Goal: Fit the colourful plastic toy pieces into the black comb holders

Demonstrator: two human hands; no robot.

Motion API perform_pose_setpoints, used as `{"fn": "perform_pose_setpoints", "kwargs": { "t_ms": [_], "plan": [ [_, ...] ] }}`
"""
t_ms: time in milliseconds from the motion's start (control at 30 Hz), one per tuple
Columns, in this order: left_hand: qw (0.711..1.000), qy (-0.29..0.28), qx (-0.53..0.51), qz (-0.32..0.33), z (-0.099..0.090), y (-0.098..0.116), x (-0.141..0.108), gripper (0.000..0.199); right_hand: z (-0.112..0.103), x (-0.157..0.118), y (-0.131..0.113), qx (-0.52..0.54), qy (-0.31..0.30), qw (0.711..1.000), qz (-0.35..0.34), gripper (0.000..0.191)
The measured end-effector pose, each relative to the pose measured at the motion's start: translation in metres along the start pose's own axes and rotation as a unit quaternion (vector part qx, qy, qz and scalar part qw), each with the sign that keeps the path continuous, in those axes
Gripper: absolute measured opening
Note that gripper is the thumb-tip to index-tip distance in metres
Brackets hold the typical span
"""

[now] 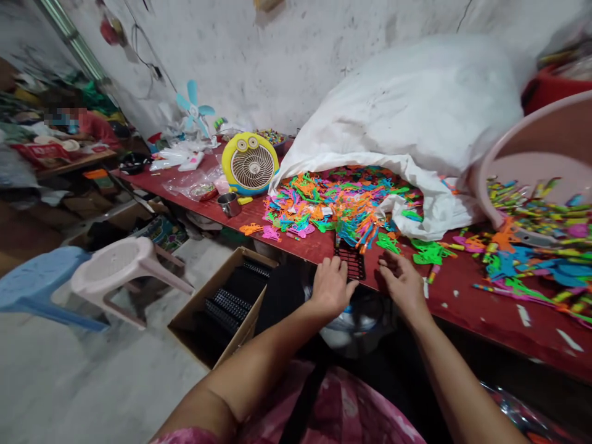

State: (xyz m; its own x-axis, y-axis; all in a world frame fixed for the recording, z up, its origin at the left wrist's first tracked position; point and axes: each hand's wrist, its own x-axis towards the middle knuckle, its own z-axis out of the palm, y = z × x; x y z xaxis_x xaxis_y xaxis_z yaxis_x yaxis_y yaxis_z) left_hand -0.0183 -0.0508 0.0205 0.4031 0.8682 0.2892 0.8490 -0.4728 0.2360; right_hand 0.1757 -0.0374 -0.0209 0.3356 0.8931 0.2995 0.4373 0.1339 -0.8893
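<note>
My left hand (329, 287) rests at the table's front edge, its fingertips touching the lower left of a black plastic grid strip (350, 260). My right hand (401, 283) lies to the right of that strip, fingers spread, holding nothing. Just beyond both hands, a heap of multicoloured plastic pieces (340, 206) covers the red table (481, 308). More of these pieces spill from a tilted pink plastic basin (536, 157) at the right. A white sack (398, 117) lies behind the heap, its edge folded over part of it.
A cardboard box (224, 308) of black strips stands on the floor left of my arms. Blue and pink stools (121, 266) stand further left. A yellow fan (250, 164) and steel cup (229, 204) sit on the table. A seated person (81, 120) is at far left.
</note>
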Motion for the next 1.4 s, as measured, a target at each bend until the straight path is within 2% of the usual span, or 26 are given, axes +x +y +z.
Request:
{"fn": "perform_pose_setpoints", "kwargs": {
  "t_ms": [133, 233, 367, 467, 567, 667, 733, 900, 1033, 1133, 1267, 1400],
  "plan": [
    [0.997, -0.037, -0.061, 0.022, 0.006, 0.03, -0.003, 0.05, -0.008, 0.0, -0.002, 0.075, 0.003, 0.996, 0.05, 0.055],
    [0.993, -0.049, -0.093, 0.051, 0.008, 0.037, -0.005, 0.049, -0.017, 0.003, 0.0, 0.084, 0.018, 0.994, 0.061, 0.057],
    [0.989, -0.024, -0.113, 0.089, 0.006, 0.021, 0.0, 0.042, -0.036, 0.005, 0.003, 0.068, 0.04, 0.995, 0.065, 0.057],
    [0.989, 0.008, -0.112, 0.095, 0.009, 0.0, 0.01, 0.047, -0.058, 0.003, 0.005, -0.002, 0.076, 0.995, 0.064, 0.052],
    [0.985, -0.012, -0.105, 0.138, 0.017, -0.016, 0.02, 0.049, -0.082, 0.002, 0.007, -0.07, 0.117, 0.989, 0.064, 0.048],
    [0.981, -0.019, -0.103, 0.163, 0.025, -0.02, 0.022, 0.051, -0.103, 0.004, 0.007, -0.115, 0.135, 0.981, 0.082, 0.049],
    [0.982, -0.013, -0.105, 0.155, 0.027, -0.018, 0.021, 0.052, -0.114, 0.007, 0.008, -0.194, 0.134, 0.969, 0.075, 0.046],
    [0.984, 0.003, -0.095, 0.148, 0.027, -0.002, 0.017, 0.06, -0.128, 0.014, 0.003, -0.444, 0.082, 0.891, 0.042, 0.039],
    [0.989, -0.005, -0.05, 0.141, 0.027, 0.026, 0.011, 0.064, -0.133, 0.018, -0.009, -0.543, 0.042, 0.836, 0.068, 0.042],
    [0.991, -0.012, -0.028, 0.132, 0.027, 0.051, 0.007, 0.065, -0.14, 0.021, -0.018, -0.587, -0.015, 0.802, 0.111, 0.039],
    [0.988, -0.017, -0.023, 0.149, 0.027, 0.078, 0.006, 0.056, -0.148, 0.021, -0.023, -0.606, -0.101, 0.786, 0.065, 0.036],
    [0.987, -0.015, -0.033, 0.157, 0.027, 0.086, 0.009, 0.051, -0.152, 0.019, -0.018, -0.604, -0.115, 0.787, 0.042, 0.035]
  ]
}}
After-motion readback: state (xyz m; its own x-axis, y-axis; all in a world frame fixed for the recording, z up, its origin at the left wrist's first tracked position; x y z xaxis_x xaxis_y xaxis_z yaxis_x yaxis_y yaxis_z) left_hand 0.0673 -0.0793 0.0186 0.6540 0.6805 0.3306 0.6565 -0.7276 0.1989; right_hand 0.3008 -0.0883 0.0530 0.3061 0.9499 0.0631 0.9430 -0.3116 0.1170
